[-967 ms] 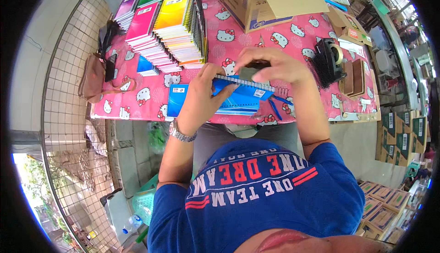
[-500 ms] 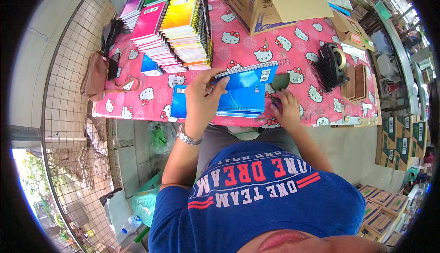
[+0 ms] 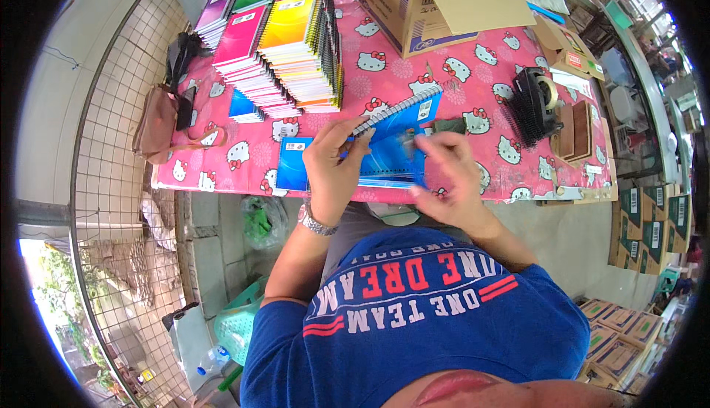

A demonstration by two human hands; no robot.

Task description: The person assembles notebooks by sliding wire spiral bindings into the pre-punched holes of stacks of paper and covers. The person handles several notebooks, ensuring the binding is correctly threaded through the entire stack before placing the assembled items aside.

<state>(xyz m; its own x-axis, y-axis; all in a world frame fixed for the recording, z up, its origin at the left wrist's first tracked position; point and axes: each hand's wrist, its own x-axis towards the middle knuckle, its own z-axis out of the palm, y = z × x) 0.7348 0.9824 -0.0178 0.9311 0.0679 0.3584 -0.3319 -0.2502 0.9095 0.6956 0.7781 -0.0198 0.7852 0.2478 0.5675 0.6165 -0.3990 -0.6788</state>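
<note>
My left hand, a watch on its wrist, is closed on the spiral edge of a blue spiral notebook, held tilted above the table. Under it lie more blue notebooks, partly covered by my left hand and the held one. My right hand is at the right end of these notebooks, its thumb and fingers smeared by motion. A blurred greyish shape shows by its fingertips, too unclear to name. Behind that hand a dark green object lies on the table, partly hidden.
Tall stacks of colored spiral notebooks stand at the back left. An open cardboard box is behind. At right are a black tape dispenser and a brown wooden tray. A brown bag sits at the left edge of the pink tablecloth.
My right hand has moved left and nearer, from beside the green object to the notebooks. The held notebook has tilted, its right end rising and shifting away.
</note>
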